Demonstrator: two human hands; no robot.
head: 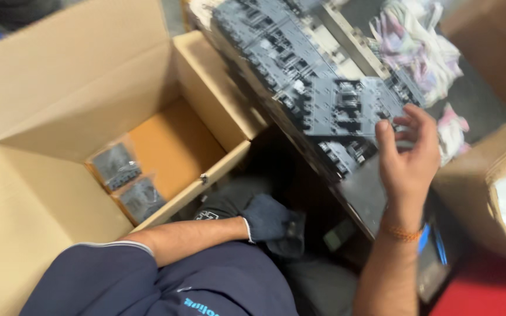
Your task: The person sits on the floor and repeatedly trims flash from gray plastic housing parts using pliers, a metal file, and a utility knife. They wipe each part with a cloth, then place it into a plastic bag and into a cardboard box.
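Note:
My right hand [408,155] is bare, with an orange thread band at the wrist. Its fingers are spread and curled at the near edge of a pile of grey moulded plastic parts [300,64] lying on a slanted dark surface. The fingertips touch or nearly touch one grey part [352,105]; nothing is gripped. My left hand [267,217] wears a dark blue glove and hangs low over my lap, closed around a small clear packet [293,234] with dark contents. Motion blur hides fine detail.
A large open cardboard box [89,76] stands at the left, with two clear bags of grey parts [125,178] on its floor. Crumpled patterned cloth [420,44] lies at the upper right. More cardboard [487,175] and something red [481,292] are at the right.

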